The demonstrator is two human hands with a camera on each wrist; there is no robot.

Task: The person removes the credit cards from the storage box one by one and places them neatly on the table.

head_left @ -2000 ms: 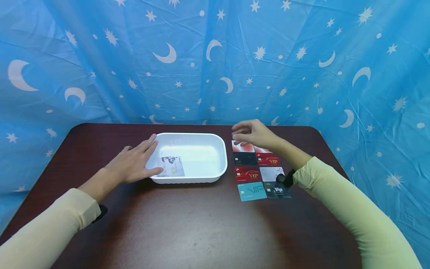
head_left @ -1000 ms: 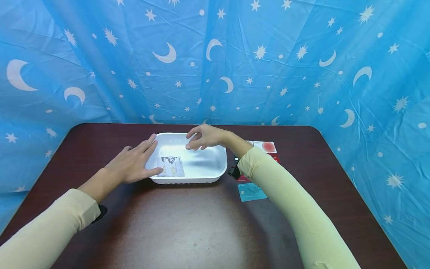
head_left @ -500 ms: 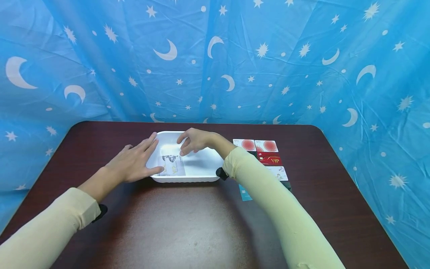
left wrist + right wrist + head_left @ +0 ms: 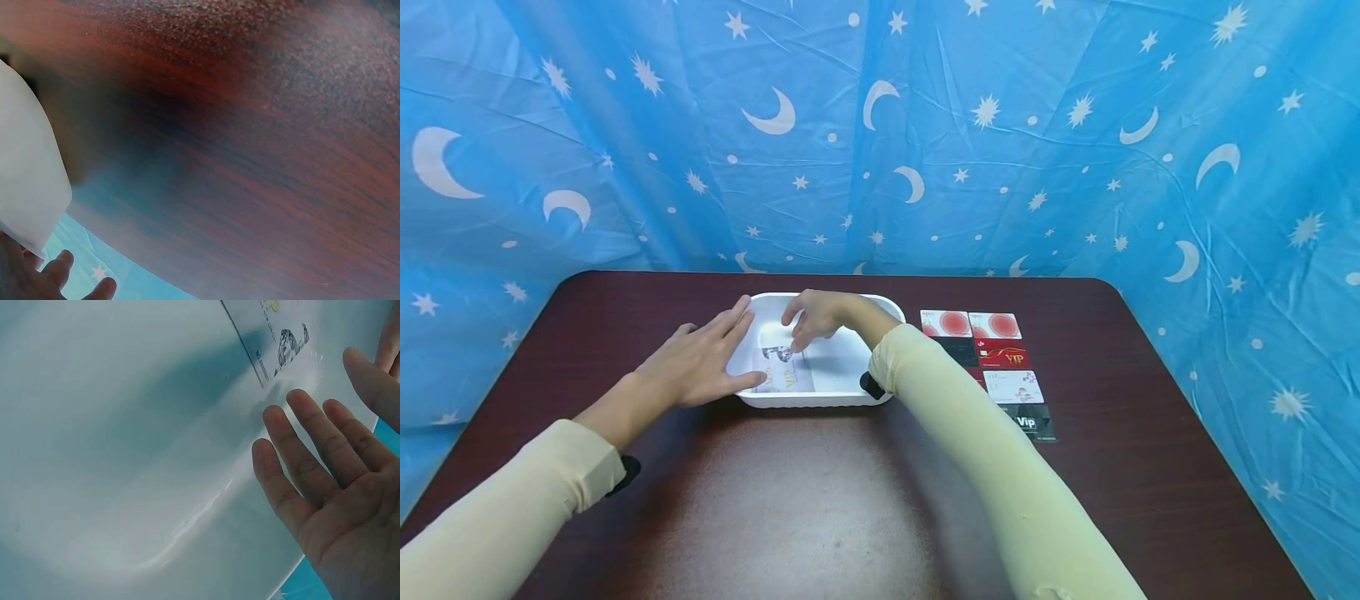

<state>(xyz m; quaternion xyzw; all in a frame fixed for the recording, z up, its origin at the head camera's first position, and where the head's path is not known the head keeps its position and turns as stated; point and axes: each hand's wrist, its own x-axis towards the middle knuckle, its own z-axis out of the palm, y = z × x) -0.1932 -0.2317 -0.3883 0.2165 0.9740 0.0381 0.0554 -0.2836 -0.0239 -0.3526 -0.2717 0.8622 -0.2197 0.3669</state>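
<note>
A white plastic tray [image 4: 820, 401] stands near the back of the table, its left side against my left hand [image 4: 696, 362]. The fingers of that hand lie straight along the rim, with the thumb over the front left corner. Inside the tray at the left, a white VIP card [image 4: 790, 379] lies flat on the bottom. My right hand [image 4: 820, 317] hangs inside the tray above the card's far edge, fingers pointing down. In the right wrist view its fingers [image 4: 306, 469] are spread and slightly bent beside the card [image 4: 265, 331], holding nothing.
Right of the tray, several cards lie in two columns: white-and-red cards [image 4: 995, 325] at the back, a red VIP card [image 4: 1002, 354], a white card [image 4: 1013, 387] and a black one [image 4: 1033, 423]. My right sleeve [image 4: 977, 442] hides others. A blue curtain [image 4: 880, 150] hangs behind the table [image 4: 775, 500].
My right hand has come from above the card columns, leftward over the tray, then down toward the white card. The left hand has stayed at the tray's left side.
</note>
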